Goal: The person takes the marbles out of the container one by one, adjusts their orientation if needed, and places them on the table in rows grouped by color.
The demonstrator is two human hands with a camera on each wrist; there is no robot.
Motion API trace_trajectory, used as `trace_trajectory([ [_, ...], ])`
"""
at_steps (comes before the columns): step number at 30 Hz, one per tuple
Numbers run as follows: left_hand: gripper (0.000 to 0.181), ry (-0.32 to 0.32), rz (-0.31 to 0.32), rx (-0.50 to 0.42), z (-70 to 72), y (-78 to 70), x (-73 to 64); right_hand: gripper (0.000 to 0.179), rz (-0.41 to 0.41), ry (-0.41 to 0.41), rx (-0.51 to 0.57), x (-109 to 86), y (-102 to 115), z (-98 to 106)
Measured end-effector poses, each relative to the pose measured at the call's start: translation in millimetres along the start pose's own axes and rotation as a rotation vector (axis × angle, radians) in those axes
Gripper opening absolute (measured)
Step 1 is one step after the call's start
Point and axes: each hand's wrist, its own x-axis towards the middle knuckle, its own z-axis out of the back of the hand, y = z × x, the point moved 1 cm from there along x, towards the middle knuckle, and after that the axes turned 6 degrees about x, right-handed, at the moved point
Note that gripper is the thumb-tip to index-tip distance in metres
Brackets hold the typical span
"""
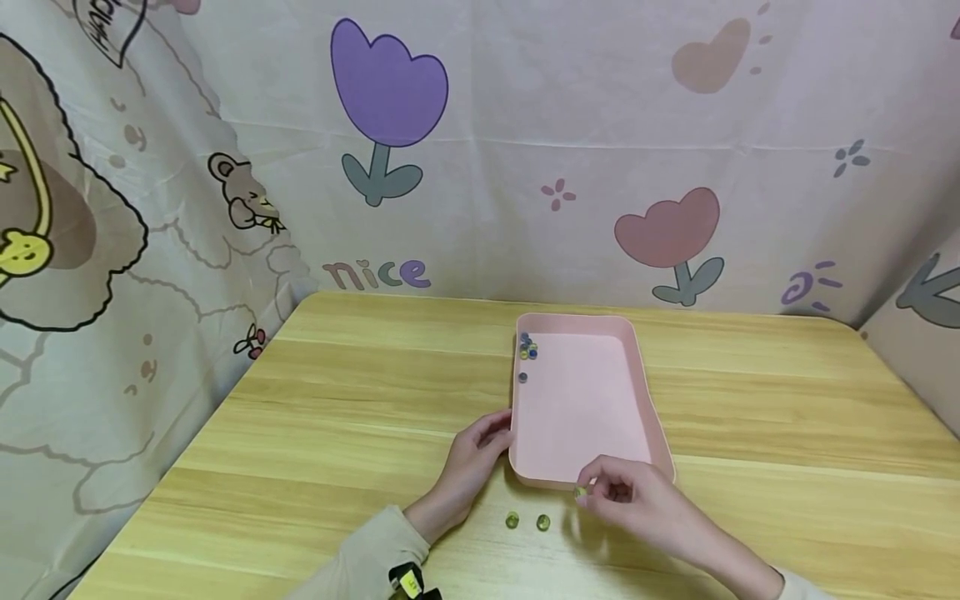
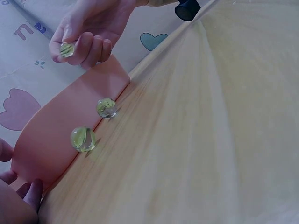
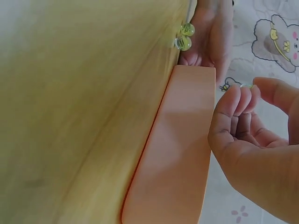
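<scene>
A pink tray (image 1: 581, 400) lies on the wooden table. Its left wall is touched by my left hand (image 1: 476, 454), with fingertips at the outer side near the front corner. Between thumb and fingertips my right hand (image 1: 637, 500) pinches a clear marble (image 2: 67, 49) with yellow-green inside. That hand is raised at the tray's front rim, toward the right corner. Two similar yellow-green marbles, a left one (image 1: 512, 520) and a right one (image 1: 543, 522), sit on the table just before the tray. Inside, several blue and yellow marbles (image 1: 528, 350) cluster along the left wall, and a single bluish marble (image 1: 522, 377) lies nearer.
The wooden table (image 1: 360, 392) reaches back to a patterned cloth (image 1: 510, 233) with printed flowers. More printed cloth hangs along the left and right sides. A small black device (image 1: 411, 581) sits by my left sleeve.
</scene>
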Motion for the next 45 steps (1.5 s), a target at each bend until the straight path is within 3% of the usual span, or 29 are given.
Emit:
trace_trajectory([
  [6, 0.04, -0.003, 0.0, -0.004, -0.1, 0.3, -0.5, 0.007, -0.036, -0.007, 0.017, -1.5, -1, -1],
  [14, 0.04, -0.002, 0.003, -0.008, 0.1, -0.3, -0.8, 0.008, -0.024, 0.026, 0.014, -6.3, -1, -3],
  [28, 0.04, -0.003, 0.004, 0.002, 0.2, -0.4, -1.0, 0.012, 0.101, 0.117, 0.023, -11.9, -14, -12],
  [34, 0.04, 0.002, 0.005, 0.006, -0.3, 0.7, -1.5, 0.008, 0.086, 0.158, 0.065, -12.1, -17, -15],
  [45, 0.04, -0.004, 0.002, 0.006, -0.4, -0.1, -0.3, 0.014, 0.058, 0.153, 0.003, -10.8, -20, -20],
])
